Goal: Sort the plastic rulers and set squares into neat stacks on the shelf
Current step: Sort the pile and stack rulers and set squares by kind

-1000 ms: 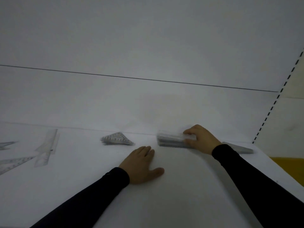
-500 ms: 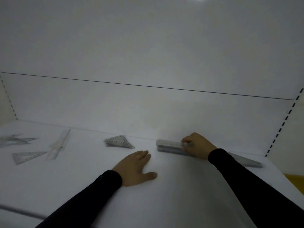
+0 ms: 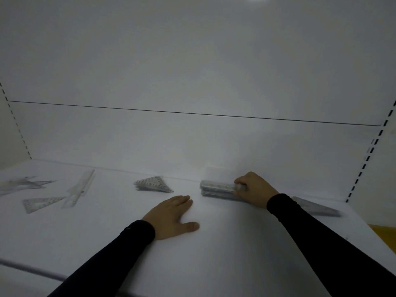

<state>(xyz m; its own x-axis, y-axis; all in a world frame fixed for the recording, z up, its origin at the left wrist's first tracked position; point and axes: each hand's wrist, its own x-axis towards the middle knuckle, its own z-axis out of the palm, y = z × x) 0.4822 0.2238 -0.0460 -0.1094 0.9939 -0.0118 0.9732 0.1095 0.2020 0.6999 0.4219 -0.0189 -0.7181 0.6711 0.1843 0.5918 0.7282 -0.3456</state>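
Observation:
A stack of clear plastic rulers (image 3: 217,189) lies along the back of the white shelf (image 3: 214,254). My right hand (image 3: 255,189) is curled over the stack's middle and grips it; the stack's right end (image 3: 317,207) sticks out behind my sleeve. My left hand (image 3: 171,215) lies flat on the shelf, palm down, fingers apart, holding nothing. A small stack of set squares (image 3: 153,184) sits left of the rulers. Further left lie loose rulers (image 3: 79,190), a single set square (image 3: 40,204) and several more set squares (image 3: 23,184) at the edge.
The shelf's back wall (image 3: 192,142) rises right behind the stacks. Slotted uprights (image 3: 364,159) stand at both sides. A yellow surface (image 3: 383,234) shows past the shelf's right end. The shelf's front edge (image 3: 32,271) runs at lower left.
The view has swung left, so more loose pieces show on the left. My right hand has stayed curled on the ruler stack; my left hand has stayed flat on the shelf.

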